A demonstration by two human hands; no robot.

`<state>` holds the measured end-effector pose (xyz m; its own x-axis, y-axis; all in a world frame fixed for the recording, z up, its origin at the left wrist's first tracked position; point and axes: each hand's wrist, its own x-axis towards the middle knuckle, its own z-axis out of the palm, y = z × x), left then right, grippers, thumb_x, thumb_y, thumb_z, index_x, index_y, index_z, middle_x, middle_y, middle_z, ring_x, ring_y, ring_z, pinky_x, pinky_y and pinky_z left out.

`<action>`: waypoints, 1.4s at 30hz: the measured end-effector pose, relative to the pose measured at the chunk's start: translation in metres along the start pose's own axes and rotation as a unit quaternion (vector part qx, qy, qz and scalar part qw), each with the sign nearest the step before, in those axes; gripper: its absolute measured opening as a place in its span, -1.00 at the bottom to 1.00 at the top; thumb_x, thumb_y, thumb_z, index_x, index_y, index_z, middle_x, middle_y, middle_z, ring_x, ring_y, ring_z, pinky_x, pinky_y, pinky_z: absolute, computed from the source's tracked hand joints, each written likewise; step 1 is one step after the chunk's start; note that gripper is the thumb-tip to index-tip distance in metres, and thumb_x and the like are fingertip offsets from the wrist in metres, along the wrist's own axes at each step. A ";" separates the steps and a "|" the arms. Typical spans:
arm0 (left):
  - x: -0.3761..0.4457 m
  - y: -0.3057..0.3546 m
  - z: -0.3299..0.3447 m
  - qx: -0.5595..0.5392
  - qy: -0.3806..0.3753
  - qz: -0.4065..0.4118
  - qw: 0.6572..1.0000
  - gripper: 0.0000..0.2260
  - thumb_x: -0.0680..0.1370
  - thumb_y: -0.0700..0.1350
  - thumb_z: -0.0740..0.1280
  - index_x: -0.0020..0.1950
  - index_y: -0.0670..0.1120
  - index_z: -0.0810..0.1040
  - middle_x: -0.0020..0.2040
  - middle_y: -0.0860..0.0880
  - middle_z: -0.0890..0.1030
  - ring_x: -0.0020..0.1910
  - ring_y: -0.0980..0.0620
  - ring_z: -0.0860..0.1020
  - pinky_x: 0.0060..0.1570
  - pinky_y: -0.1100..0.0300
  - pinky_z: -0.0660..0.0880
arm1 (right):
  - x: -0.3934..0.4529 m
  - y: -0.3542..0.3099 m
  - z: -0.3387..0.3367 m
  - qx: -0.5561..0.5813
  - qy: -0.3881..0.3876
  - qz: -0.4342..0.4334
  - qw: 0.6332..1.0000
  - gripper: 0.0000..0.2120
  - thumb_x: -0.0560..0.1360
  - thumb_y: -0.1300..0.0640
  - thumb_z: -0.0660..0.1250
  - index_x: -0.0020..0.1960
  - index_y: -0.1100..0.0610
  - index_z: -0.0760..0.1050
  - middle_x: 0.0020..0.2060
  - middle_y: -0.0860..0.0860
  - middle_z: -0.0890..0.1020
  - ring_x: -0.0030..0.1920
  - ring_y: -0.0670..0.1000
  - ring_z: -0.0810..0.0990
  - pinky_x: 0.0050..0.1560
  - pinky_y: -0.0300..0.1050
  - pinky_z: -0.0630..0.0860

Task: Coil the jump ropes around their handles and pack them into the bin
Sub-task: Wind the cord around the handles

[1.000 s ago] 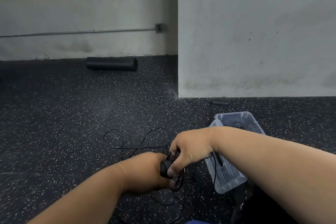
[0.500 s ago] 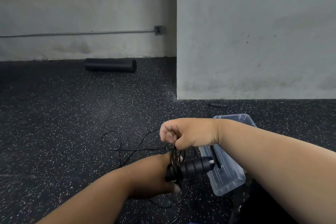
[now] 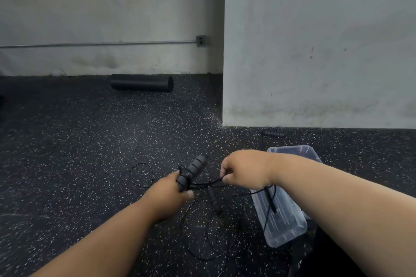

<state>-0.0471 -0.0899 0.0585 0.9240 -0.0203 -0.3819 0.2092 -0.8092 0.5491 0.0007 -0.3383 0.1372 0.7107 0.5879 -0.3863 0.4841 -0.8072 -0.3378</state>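
My left hand grips the lower end of a black ribbed jump rope handle, which tilts up and to the right. My right hand pinches the thin black rope stretched taut from that handle. Below the hands a second ribbed handle lies on the floor among loose black rope loops. A clear plastic bin sits on the floor under my right forearm, with a rope strand hanging over its near wall. Another black handle lies by the wall's base.
The floor is dark speckled rubber. A black foam roller lies against the far wall. A white wall corner juts out behind the bin. A rope loop lies left of the hands.
The handle in my left hand has swung from pointing right to tilting upward. My right hand has moved right and now pulls the rope sideways away from the handle.
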 end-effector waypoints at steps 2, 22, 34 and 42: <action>0.012 -0.013 -0.005 -0.089 0.018 -0.055 0.994 -0.34 0.54 0.10 0.50 0.59 0.05 0.35 0.18 0.03 0.69 0.04 -0.02 0.69 0.17 -0.06 0.63 | -0.001 -0.001 0.007 -0.002 -0.035 0.006 0.999 -0.75 0.70 -0.12 0.23 0.06 -0.01 0.61 -0.19 -0.15 0.60 -0.19 -0.11 0.56 -0.20 -0.17 0.38; -0.031 0.055 0.029 0.151 -0.013 0.259 0.954 -0.78 0.55 -0.08 0.40 0.00 0.21 0.42 -0.03 0.20 0.58 -0.03 0.23 0.55 0.02 0.17 0.55 | 0.003 0.019 -0.019 0.135 0.107 -0.066 0.983 -0.79 0.67 -0.08 0.32 -0.14 -0.11 0.54 -0.34 -0.25 0.56 -0.34 -0.24 0.49 -0.24 -0.25 0.40; -0.012 0.032 -0.014 0.008 0.135 0.068 0.988 -0.54 0.58 -0.03 0.48 0.43 0.17 0.42 0.04 0.20 0.62 -0.03 0.19 0.59 0.07 0.12 0.52 | 0.012 -0.004 0.039 0.008 0.020 -0.055 0.998 -0.79 0.74 -0.04 0.15 0.05 0.07 0.44 -0.14 0.01 0.57 -0.16 0.07 0.54 -0.14 -0.02 0.43; -0.025 0.042 0.038 0.269 -0.060 0.174 0.945 -0.70 0.58 -0.02 0.39 0.28 0.02 0.45 0.22 -0.01 0.60 0.21 -0.09 0.58 0.18 0.08 0.48 | -0.010 -0.028 0.009 -0.041 -0.030 -0.117 0.992 -0.85 0.57 -0.05 0.43 -0.05 0.02 0.59 -0.28 -0.11 0.64 -0.30 -0.09 0.59 -0.19 -0.13 0.54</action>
<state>-0.0738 -0.1455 0.0624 0.8567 -0.3808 -0.3480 -0.3239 -0.9221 0.2116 -0.0246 -0.3216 0.1432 0.5438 0.7593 -0.3574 0.6733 -0.6490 -0.3542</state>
